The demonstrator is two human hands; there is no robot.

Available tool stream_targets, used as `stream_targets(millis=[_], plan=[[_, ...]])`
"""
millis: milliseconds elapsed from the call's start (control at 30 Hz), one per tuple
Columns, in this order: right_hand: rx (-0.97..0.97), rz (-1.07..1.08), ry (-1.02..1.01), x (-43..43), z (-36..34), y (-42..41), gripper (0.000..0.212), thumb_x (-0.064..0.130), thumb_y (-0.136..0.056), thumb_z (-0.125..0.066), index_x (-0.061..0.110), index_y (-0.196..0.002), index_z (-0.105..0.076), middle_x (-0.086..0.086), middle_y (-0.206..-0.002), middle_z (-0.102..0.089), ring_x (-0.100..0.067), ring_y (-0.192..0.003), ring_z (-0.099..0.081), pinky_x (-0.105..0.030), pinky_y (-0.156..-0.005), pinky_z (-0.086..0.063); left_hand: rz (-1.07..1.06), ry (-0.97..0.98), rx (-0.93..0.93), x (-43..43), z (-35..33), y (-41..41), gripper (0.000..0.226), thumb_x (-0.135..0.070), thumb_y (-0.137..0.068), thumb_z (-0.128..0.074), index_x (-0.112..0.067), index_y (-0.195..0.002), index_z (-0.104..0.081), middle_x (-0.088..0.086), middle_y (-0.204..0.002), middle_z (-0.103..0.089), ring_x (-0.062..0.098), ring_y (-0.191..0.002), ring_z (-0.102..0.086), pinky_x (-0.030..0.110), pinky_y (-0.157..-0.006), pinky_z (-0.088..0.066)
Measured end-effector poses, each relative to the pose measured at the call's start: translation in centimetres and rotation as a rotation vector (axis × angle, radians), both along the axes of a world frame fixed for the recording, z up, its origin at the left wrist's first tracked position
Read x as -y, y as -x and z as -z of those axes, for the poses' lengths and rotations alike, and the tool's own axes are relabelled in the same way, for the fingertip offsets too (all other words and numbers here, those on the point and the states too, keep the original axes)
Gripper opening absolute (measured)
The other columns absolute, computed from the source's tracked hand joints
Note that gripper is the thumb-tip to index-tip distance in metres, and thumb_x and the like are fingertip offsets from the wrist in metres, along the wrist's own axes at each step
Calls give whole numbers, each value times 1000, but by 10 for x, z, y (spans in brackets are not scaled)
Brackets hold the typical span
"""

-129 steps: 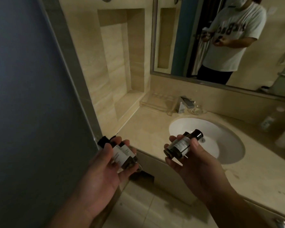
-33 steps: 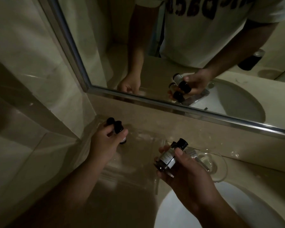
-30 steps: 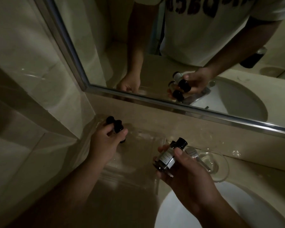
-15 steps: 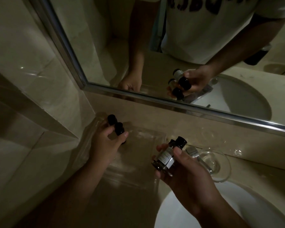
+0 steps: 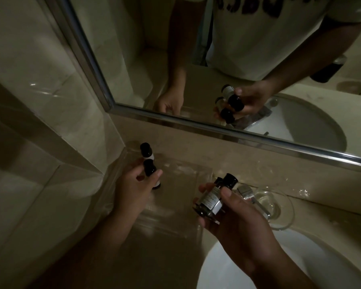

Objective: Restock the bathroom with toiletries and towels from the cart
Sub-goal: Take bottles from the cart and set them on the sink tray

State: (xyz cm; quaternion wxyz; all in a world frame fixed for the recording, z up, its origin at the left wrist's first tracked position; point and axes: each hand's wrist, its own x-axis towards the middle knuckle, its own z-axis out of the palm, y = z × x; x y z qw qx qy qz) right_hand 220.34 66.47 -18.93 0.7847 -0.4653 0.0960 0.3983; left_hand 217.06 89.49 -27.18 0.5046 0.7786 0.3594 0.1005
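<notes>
Two small dark-capped toiletry bottles stand upright in the back left corner of a clear acrylic tray (image 5: 188, 180) on the counter. The farther bottle (image 5: 146, 151) stands free. My left hand (image 5: 133, 184) curls its thumb and fingers around the nearer bottle (image 5: 150, 170), whose base touches the tray. My right hand (image 5: 233, 217) holds two more small bottles (image 5: 214, 197) with white labels, tilted, above the tray's right end.
A wall mirror (image 5: 217, 126) with a metal frame runs just behind the tray. A glass dish (image 5: 279, 205) and the chrome tap (image 5: 246, 190) sit right of the tray. The white basin (image 5: 300, 268) lies below my right hand. A marble wall niche flanks the left.
My left hand has loosened around the pair of bottles: the farther one now stands free in the tray corner, and the hand has slid back to the nearer one. My right hand stays put.
</notes>
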Motion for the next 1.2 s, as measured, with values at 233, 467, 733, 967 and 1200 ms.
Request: stream_targets(millis=[233, 467, 733, 967, 1200], plan=[[-19, 13, -19, 0, 1, -1, 72, 47, -48, -94, 10, -107, -77, -16, -117, -71, -29, -99, -69, -39, -76, -53, -74, -67, 20, 7, -1, 1, 17, -47, -82, -73, -33, -90, -68, -7, -101, -62, 8, -91, -63, 28, -71, -49], [-4, 6, -18, 0, -4, -4, 61, 44, -57, -89, 12, -107, -77, -14, -118, -71, -28, -99, -71, -37, -74, -55, -45, -137, 49, 31, -9, -19, 44, -27, -87, -72, -29, -130, -63, -6, -116, -65, 10, -99, -61, 25, -83, -48], [32, 28, -13, 10, -5, -9, 73, 50, -45, -94, 13, -107, -77, -14, -115, -71, -28, -98, -70, -40, -80, -52, -162, -58, 32, 43, -5, -26, 43, -31, -84, -75, -27, -125, -60, -3, -112, -63, 8, -89, -62, 25, -71, -49], [31, 27, -17, 9, -6, -5, 66, 47, -51, -91, 15, -107, -77, -14, -120, -70, -29, -101, -71, -40, -80, -52, -208, -8, 33, 44, -1, -22, 40, -34, -86, -74, -25, -122, -59, -8, -110, -61, 1, -86, -59, 16, -62, -41], [27, 56, -13, 13, -6, -5, 72, 48, -51, -92, 12, -111, -75, -15, -122, -69, -32, -104, -68, -40, -78, -52, -224, 40, 36, 47, 1, -27, 34, -29, -92, -68, -23, -124, -59, -11, -97, -64, 4, -86, -62, 17, -60, -39]])
